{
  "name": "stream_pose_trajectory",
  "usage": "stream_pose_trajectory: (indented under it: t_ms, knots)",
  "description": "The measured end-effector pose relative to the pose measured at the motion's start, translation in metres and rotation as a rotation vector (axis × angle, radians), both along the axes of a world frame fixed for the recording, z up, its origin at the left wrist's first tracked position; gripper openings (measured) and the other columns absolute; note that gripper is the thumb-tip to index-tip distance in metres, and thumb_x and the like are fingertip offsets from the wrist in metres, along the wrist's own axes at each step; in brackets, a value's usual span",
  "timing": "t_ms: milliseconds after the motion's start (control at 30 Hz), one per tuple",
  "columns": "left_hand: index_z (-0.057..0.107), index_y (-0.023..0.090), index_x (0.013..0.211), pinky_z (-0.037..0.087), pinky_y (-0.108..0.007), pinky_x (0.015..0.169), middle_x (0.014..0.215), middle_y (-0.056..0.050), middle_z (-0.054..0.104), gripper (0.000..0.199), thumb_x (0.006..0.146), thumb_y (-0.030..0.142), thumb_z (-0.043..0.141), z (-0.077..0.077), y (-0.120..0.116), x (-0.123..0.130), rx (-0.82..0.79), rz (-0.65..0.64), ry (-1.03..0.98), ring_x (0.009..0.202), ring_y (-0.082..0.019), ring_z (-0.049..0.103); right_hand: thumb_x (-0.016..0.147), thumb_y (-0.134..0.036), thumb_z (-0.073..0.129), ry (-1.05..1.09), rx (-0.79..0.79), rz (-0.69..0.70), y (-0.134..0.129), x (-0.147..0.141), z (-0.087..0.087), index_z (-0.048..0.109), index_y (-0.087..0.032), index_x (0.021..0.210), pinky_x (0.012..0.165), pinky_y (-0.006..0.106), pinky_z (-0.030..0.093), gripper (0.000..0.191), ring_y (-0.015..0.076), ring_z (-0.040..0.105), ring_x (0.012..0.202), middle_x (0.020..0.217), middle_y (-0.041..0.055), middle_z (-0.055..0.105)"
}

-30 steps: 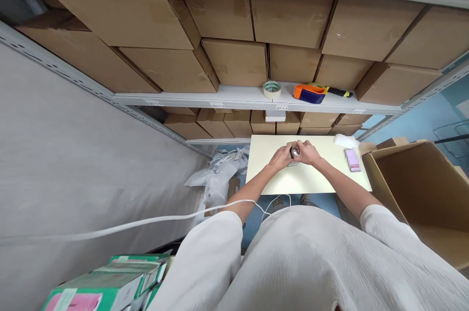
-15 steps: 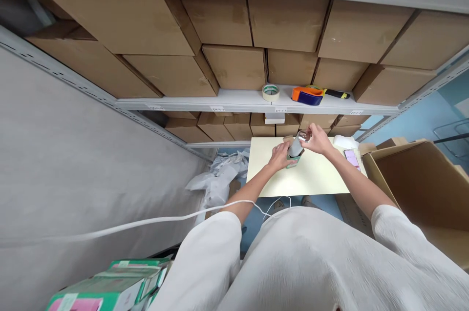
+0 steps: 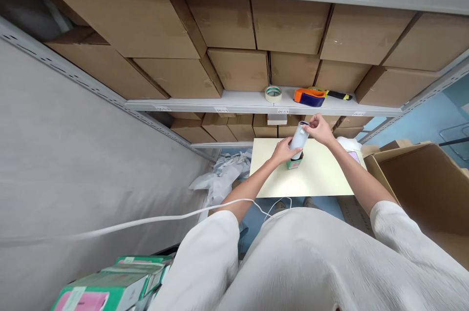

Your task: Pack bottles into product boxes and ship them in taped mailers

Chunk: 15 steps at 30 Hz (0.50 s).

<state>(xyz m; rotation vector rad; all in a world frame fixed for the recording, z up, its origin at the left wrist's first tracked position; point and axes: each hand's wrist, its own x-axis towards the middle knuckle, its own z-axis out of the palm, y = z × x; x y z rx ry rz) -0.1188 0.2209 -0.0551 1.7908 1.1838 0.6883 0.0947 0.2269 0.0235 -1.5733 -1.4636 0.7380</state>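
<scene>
A whitish cylinder (image 3: 299, 139) stands tilted, its lower end inside a small green box (image 3: 294, 163) on the pale yellow table (image 3: 318, 179). Fingers of my left hand (image 3: 282, 151) wrap round the cylinder's lower part, just above the box rim. At the cylinder's top edge, my right hand (image 3: 318, 129) pinches its rim with thumb and forefinger. The inside of the small box is mostly hidden by the cylinder.
Brown cartons (image 3: 238, 68) fill the shelves ahead. A tape roll (image 3: 273, 93) and an orange-and-blue tool (image 3: 309, 96) lie on the shelf edge (image 3: 242, 105). Right of the table is a large open carton (image 3: 421, 179); a white cable (image 3: 146, 222) crosses at left.
The cylinder has risen further out of the small green box. My right hand has moved up with its top, and my left hand has shifted from the box onto the cylinder.
</scene>
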Motion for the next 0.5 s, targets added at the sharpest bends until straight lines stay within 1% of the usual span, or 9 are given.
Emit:
stream_pose_trajectory:
  t_ms: [100,167,233,300,367,433,500]
  knots:
    - [0.074,0.017,0.126,0.057,-0.04,0.096,0.125,-0.013,0.078,0.054,0.085,0.05,0.085,-0.007,-0.002,0.002,-0.178,-0.019,-0.236,0.11,-0.031,0.072,0.074,-0.068,0.085,0.204,-0.075,0.01,0.001,0.001,-0.021,0.061,-0.026,0.113,0.09,0.041,0.057,0.062,0.0251,0.068,0.096,0.097,0.0048,0.075]
    - [0.074,0.015,0.124,0.057,-0.04,0.098,0.127,-0.014,0.077,0.053,0.087,0.053,0.082,-0.012,-0.001,0.003,-0.294,-0.028,-0.392,0.113,-0.03,0.073,0.075,-0.072,0.084,0.328,-0.145,0.041,-0.001,0.0,-0.034,0.065,-0.025,0.12,0.095,0.043,0.058,0.068,0.0262,0.07,0.102,0.104,0.0067,0.077]
    - [0.075,0.015,0.123,0.057,-0.04,0.1,0.128,-0.014,0.077,0.054,0.089,0.056,0.081,-0.015,0.0,0.004,-0.393,-0.035,-0.484,0.116,-0.03,0.072,0.074,-0.071,0.086,0.419,-0.218,0.062,-0.006,-0.004,-0.045,0.068,-0.025,0.123,0.099,0.044,0.058,0.069,0.027,0.07,0.109,0.113,0.0082,0.077]
    - [0.075,0.015,0.123,0.057,-0.041,0.1,0.128,-0.013,0.077,0.055,0.089,0.058,0.08,-0.016,0.001,0.003,-0.458,-0.044,-0.512,0.117,-0.03,0.072,0.075,-0.07,0.085,0.489,-0.266,0.091,-0.011,-0.009,-0.052,0.07,-0.026,0.124,0.102,0.043,0.058,0.067,0.027,0.069,0.116,0.119,0.0078,0.076]
    - [0.076,0.015,0.121,0.058,-0.041,0.099,0.125,-0.013,0.078,0.055,0.088,0.059,0.081,-0.017,0.002,0.001,-0.49,-0.062,-0.505,0.117,-0.031,0.072,0.077,-0.07,0.082,0.553,-0.285,0.143,-0.015,-0.014,-0.056,0.072,-0.027,0.123,0.104,0.041,0.057,0.064,0.0262,0.069,0.119,0.122,0.0063,0.076]
    - [0.076,0.014,0.119,0.058,-0.042,0.099,0.122,-0.013,0.079,0.056,0.088,0.06,0.08,-0.018,0.002,-0.002,-0.507,-0.085,-0.487,0.117,-0.032,0.072,0.078,-0.071,0.081,0.594,-0.298,0.183,-0.016,-0.018,-0.057,0.072,-0.027,0.123,0.103,0.04,0.057,0.063,0.0258,0.069,0.119,0.121,0.0058,0.077]
    - [0.076,0.014,0.12,0.058,-0.042,0.1,0.122,-0.014,0.079,0.057,0.089,0.062,0.078,-0.017,0.001,-0.003,-0.518,-0.099,-0.471,0.119,-0.033,0.072,0.075,-0.071,0.083,0.601,-0.31,0.166,-0.016,-0.02,-0.057,0.072,-0.026,0.123,0.1,0.039,0.057,0.067,0.0261,0.07,0.118,0.12,0.0066,0.077]
